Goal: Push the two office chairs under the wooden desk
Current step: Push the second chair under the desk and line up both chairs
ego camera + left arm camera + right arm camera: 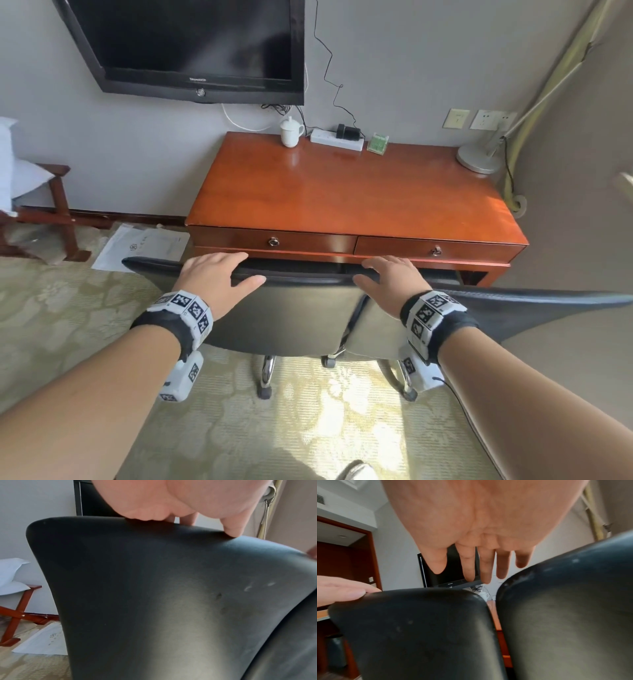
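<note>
Two black office chairs stand side by side in front of the wooden desk (pixel 342 192), backrests towards me. My left hand (pixel 219 277) rests on the top edge of the left chair (pixel 294 315), fingers laid over the edge and thumb on the near face. Its palm (pixel 163 500) sits on that backrest (pixel 154 588). My right hand (pixel 390 277) is over the top left corner of the right chair (pixel 513 308). In the right wrist view the right hand (pixel 479 520) is spread with straight fingers above the gap between the left chair (pixel 419 628) and the right chair (pixel 565 615).
The desk carries a white mug (pixel 291 132), a power strip (pixel 337 139), a green box (pixel 377 143) and a lamp base (pixel 478 157). A black TV (pixel 191 44) hangs on the wall. A wooden folding rack (pixel 58 212) and papers (pixel 144 246) lie left on the carpet.
</note>
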### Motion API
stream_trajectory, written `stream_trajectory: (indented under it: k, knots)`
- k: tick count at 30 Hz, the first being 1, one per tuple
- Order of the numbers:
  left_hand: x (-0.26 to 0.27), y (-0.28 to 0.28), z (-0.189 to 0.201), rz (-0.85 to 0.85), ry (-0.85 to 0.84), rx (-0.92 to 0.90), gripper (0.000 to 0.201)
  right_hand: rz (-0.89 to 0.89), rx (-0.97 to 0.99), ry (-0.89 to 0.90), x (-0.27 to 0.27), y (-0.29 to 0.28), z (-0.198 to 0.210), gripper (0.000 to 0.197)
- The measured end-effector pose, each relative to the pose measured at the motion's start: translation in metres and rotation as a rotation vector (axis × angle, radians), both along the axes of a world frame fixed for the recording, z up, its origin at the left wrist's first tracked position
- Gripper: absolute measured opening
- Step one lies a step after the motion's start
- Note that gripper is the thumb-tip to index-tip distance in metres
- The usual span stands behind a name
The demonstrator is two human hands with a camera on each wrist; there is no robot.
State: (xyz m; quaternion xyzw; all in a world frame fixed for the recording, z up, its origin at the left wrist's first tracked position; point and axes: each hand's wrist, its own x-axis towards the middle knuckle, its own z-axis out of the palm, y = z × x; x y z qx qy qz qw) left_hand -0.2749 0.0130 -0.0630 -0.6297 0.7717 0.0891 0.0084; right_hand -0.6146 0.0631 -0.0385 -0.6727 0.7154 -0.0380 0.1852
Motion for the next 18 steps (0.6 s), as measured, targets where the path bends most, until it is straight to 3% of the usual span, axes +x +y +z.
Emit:
stream_trajectory:
  k: [3,6,16,18]
  knots:
    - [-0.002,-0.002,0.001,-0.012,-0.078,0.040,0.078,0.044,0.161,-0.074,0.013,-0.020,-0.004,0.060]
    - [-0.001,-0.003,0.004,-0.016,-0.073,0.047,0.079,0.070,0.320,-0.002,0.021,-0.034,-0.008,0.065]
    - [0.000,-0.005,0.012,-0.030,-0.082,0.126,0.081,0.095,0.413,-0.024,0.017,-0.047,-0.016,0.069]
    - [0.007,-0.010,0.020,-0.050,-0.070,0.182,0.081,0.117,0.432,-0.020,0.016,-0.048,-0.016,0.078]
